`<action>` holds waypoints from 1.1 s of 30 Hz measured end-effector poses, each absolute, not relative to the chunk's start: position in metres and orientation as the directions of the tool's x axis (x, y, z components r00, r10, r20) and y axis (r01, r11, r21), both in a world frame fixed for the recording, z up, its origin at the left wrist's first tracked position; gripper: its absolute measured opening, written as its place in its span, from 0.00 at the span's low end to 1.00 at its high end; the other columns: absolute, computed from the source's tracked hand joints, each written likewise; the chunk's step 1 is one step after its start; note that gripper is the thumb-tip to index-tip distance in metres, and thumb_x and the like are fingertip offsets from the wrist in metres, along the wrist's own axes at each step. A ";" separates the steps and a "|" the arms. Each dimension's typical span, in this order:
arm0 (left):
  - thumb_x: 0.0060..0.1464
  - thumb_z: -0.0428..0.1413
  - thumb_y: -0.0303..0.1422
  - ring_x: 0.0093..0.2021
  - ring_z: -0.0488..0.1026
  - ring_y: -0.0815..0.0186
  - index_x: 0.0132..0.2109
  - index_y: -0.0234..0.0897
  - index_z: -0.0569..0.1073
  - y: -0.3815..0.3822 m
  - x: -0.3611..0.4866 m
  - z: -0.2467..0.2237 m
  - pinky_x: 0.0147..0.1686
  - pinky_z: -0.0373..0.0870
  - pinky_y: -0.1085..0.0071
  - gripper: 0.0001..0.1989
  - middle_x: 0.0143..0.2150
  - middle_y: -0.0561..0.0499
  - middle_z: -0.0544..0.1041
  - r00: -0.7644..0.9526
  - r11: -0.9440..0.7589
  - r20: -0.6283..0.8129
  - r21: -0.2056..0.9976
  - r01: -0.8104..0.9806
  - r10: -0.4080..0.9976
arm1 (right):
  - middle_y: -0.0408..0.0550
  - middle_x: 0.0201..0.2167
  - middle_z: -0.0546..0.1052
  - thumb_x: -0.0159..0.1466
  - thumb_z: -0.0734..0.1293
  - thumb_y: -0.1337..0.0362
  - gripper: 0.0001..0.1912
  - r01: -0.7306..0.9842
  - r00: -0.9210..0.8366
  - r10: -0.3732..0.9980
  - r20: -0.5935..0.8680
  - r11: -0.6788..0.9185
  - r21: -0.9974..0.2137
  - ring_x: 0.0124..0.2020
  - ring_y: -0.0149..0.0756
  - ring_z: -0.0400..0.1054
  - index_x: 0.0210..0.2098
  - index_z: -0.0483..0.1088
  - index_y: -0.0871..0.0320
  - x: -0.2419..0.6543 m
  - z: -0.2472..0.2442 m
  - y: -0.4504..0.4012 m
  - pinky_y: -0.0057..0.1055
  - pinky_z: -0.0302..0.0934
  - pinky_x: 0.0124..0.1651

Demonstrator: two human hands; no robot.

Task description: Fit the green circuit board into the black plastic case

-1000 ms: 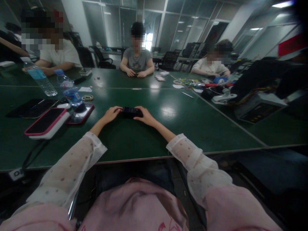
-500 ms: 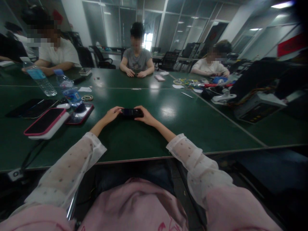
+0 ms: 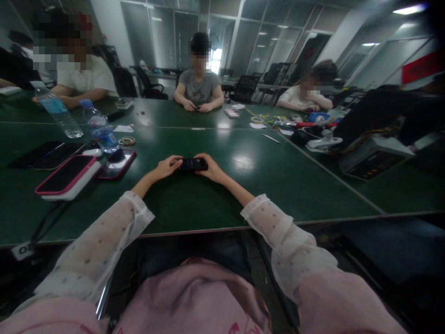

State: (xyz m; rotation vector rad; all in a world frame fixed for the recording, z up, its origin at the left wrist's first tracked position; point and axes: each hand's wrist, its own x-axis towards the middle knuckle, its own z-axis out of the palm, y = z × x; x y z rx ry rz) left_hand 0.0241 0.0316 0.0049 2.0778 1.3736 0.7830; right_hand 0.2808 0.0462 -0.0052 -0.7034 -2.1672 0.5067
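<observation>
A dark phone [image 3: 192, 163] is held sideways just above or on the green table [image 3: 194, 204], its screen facing me. My left hand [image 3: 169, 167] grips its left end, with the thumb reaching over the screen's edge. Around the right end my right hand [image 3: 211, 169] is closed, thumb along the near side. The fingers behind the phone are mostly hidden. What the screen shows is too small to read.
To the left lie a pink-cased phone on a white box [image 3: 66, 176], another phone [image 3: 116, 164], a tape roll [image 3: 127, 141] and two water bottles, one [image 3: 100, 127] nearer. At right stand a metal-cased unit [image 3: 377, 155] and a white clip [image 3: 324, 141]. Several people sit around the table.
My left thumb has moved right, further over the phone's left end. A person at the far right has raised a hand toward the head. My right hand stays nearly still.
</observation>
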 end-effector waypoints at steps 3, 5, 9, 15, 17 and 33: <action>0.52 0.52 0.56 0.57 0.69 0.51 0.60 0.38 0.64 0.028 0.026 0.007 0.59 0.58 0.55 0.36 0.58 0.42 0.71 0.359 -0.382 0.177 0.652 0.655 0.916 | 0.48 0.48 0.69 0.53 0.72 0.64 0.26 0.297 -0.533 0.633 0.562 0.762 -0.576 0.50 0.46 0.64 0.50 0.62 0.52 0.280 -0.007 0.049 0.46 0.59 0.53; 0.48 0.56 0.55 0.57 0.69 0.51 0.61 0.38 0.62 0.027 0.026 0.008 0.60 0.57 0.53 0.38 0.57 0.41 0.71 0.365 -0.390 0.182 0.649 0.653 0.913 | 0.48 0.48 0.69 0.53 0.72 0.63 0.27 0.269 -0.541 0.647 0.538 0.739 -0.618 0.50 0.45 0.64 0.50 0.62 0.52 0.280 -0.008 0.051 0.46 0.60 0.53; 0.43 0.62 0.51 0.58 0.68 0.49 0.60 0.41 0.63 0.024 0.027 0.010 0.60 0.55 0.50 0.39 0.57 0.42 0.72 0.352 -0.368 0.161 0.647 0.668 0.922 | 0.48 0.48 0.68 0.54 0.72 0.61 0.28 0.204 -0.569 0.653 0.501 0.701 -0.683 0.50 0.44 0.65 0.51 0.61 0.52 0.281 -0.009 0.054 0.45 0.61 0.53; 0.40 0.64 0.47 0.58 0.66 0.47 0.60 0.40 0.63 0.025 0.027 0.009 0.59 0.56 0.49 0.40 0.57 0.42 0.71 0.351 -0.379 0.172 0.611 0.695 0.920 | 0.50 0.51 0.67 0.56 0.71 0.59 0.28 0.210 -0.578 0.639 0.508 0.718 -0.664 0.53 0.45 0.64 0.53 0.60 0.53 0.281 -0.007 0.052 0.47 0.59 0.56; 0.40 0.64 0.48 0.58 0.66 0.47 0.60 0.40 0.63 0.027 0.027 0.007 0.58 0.56 0.49 0.40 0.56 0.42 0.71 0.353 -0.384 0.176 0.597 0.704 0.919 | 0.50 0.52 0.67 0.56 0.71 0.58 0.28 0.235 -0.578 0.645 0.501 0.719 -0.654 0.53 0.46 0.63 0.54 0.60 0.53 0.281 -0.007 0.051 0.47 0.58 0.56; 0.40 0.66 0.40 0.59 0.66 0.48 0.58 0.41 0.65 0.023 0.026 0.011 0.60 0.55 0.49 0.37 0.56 0.43 0.72 0.342 -0.340 0.160 0.748 0.570 0.926 | 0.49 0.54 0.69 0.56 0.71 0.56 0.29 0.424 -0.550 0.690 0.470 0.716 -0.555 0.54 0.49 0.62 0.55 0.61 0.49 0.279 -0.003 0.049 0.49 0.53 0.56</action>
